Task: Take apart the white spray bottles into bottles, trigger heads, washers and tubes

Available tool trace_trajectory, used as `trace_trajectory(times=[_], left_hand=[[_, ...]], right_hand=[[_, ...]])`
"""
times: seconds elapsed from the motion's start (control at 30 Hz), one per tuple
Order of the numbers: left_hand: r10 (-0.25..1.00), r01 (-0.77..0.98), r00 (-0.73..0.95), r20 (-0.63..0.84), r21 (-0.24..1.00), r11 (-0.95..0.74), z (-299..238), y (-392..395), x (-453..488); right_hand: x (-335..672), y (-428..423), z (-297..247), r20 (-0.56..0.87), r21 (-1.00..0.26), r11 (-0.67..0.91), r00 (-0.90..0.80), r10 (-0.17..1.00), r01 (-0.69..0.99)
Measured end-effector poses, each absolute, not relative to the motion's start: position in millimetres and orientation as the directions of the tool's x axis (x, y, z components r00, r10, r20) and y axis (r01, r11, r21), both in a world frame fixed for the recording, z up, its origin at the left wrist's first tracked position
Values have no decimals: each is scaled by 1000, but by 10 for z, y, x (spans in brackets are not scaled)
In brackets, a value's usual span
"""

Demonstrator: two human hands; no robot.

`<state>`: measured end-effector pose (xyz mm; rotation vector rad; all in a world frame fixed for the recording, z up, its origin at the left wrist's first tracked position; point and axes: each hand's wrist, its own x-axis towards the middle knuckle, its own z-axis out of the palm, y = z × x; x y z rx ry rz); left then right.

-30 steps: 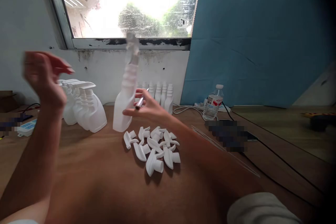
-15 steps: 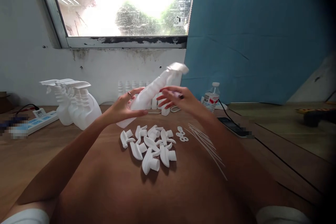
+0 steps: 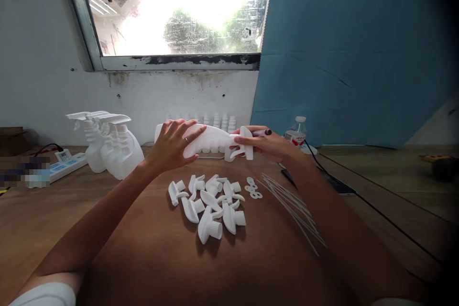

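I hold a white spray bottle (image 3: 210,139) lying sideways above the wooden table (image 3: 150,253). My left hand (image 3: 172,146) wraps around the bottle's body. My right hand (image 3: 267,146) grips its trigger head (image 3: 241,143) and also pinches a dark-tipped pen (image 3: 261,132). Just below the bottle, several loose white trigger heads (image 3: 210,203) lie in a heap. A few small white rings (image 3: 254,188) and a fan of thin white tubes (image 3: 296,208) lie to the right of the heap.
Several finished spray bottles (image 3: 107,146) stand at the left, with a power strip (image 3: 60,165) beside them. Headless white bottles (image 3: 217,122) line the wall under the window. A water bottle (image 3: 296,133), a phone and cables lie at the right.
The bottle went from upright in my right hand alone, through a tilt, to lying sideways. My left hand came down from the air and took hold of its body.
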<state>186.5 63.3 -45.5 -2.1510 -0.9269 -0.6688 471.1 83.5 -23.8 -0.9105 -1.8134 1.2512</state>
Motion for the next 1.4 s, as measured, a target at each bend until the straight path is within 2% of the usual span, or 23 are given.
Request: trace_trajectory(times=[0.2,0.37,0.53,0.63,0.73,0.83,0.97,1.23,1.4], left_hand=[[414,764,610,676,-362,-534,-401,628,1809],[419,762,604,678,-337,-553,-362,608,1769],[458,754,611,646,-297,-586,-343,600,1729],[516,749,610,601,-224,-624,-331,588,1709],[639,732,628,444,-58,-679,-325,583,1702],[712,737,613,344,76,-671,-326,590,1707],[733,728,604,313,158,-667,-319,594,1707],[732,676,651,201,288,-679,-267,551,1670],[728,672,666,162,295,-680,-228,506,1688]], right_hand=[[4672,785,-232,325,-855,475,-502,802,206],[4605,699,-192,393,-799,549,-479,785,244],[4545,658,-180,475,-703,656,-506,720,274],[4554,713,-221,548,-581,737,-503,668,346],[4584,783,-267,621,-402,815,-530,578,417],[4613,821,-287,618,-336,839,-572,540,428],[4640,825,-272,613,-307,842,-584,532,445],[4657,787,-253,615,-221,865,-624,482,450],[4672,744,-236,609,-221,862,-626,487,456]])
